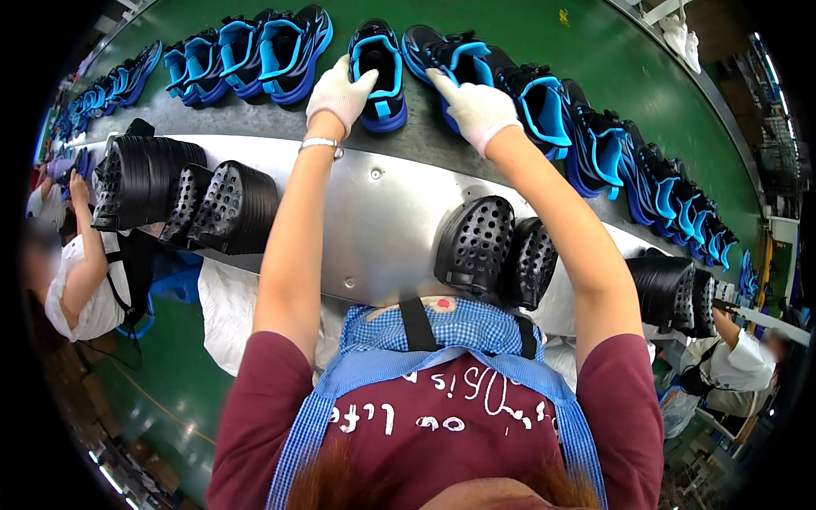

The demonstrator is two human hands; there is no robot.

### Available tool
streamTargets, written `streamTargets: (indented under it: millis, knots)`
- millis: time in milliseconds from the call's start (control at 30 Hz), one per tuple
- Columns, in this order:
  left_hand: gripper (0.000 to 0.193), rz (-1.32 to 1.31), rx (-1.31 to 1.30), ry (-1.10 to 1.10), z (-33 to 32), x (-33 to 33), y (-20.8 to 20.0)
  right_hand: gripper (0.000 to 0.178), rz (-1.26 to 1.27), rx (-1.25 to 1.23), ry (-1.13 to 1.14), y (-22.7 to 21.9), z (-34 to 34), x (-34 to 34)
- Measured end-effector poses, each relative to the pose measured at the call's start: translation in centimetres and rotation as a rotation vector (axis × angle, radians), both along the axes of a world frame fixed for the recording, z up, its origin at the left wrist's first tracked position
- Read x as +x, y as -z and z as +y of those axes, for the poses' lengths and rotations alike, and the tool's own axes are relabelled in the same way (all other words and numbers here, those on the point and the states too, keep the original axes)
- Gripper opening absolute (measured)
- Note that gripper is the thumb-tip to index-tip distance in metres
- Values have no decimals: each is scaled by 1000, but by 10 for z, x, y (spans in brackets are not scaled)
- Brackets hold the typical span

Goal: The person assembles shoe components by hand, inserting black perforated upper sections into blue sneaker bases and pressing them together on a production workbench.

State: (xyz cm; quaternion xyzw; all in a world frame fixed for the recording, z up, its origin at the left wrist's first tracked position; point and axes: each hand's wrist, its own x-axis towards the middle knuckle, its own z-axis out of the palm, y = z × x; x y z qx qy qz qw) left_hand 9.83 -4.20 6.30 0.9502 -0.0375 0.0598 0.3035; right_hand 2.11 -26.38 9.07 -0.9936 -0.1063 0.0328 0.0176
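My left hand, in a white knit glove, grips the left side of a black and blue sneaker with its thumb at the collar. This sneaker stands toe away from me on the far side of the metal ledge. My right hand, gloved the same way, is closed at the heel of the neighbouring sneaker, its thumb along the left side. That shoe is tilted to the left; its heel and most of my right fingers are hidden by the glove.
Rows of similar sneakers line the green surface to both sides. On the silver metal ledge before me stand black perforated shoe-shaped pieces, in stacks left and right. Co-workers sit at either side.
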Motion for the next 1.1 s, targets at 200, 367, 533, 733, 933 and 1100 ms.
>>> streamTargets:
  millis: [200,367,533,733,933,1100]
  knots:
    - [49,-189,-5,44,13,-50,-4,61,17,-29,306,0,-55,-34]
    - [39,-480,-43,75,-4,-78,-14,52,-117,52,273,-10,-81,-73]
    - [33,-589,-79,150,-27,-118,-27,23,-316,370,109,-56,-62,-166]
    - [24,-351,-243,445,-54,-159,-22,32,-103,461,329,-69,-45,-270]
    - [24,-3,-339,506,-71,-192,-17,46,-127,390,319,-43,-37,-303]
    - [26,-8,-256,576,-74,-194,-20,40,-99,392,348,-43,-35,-304]
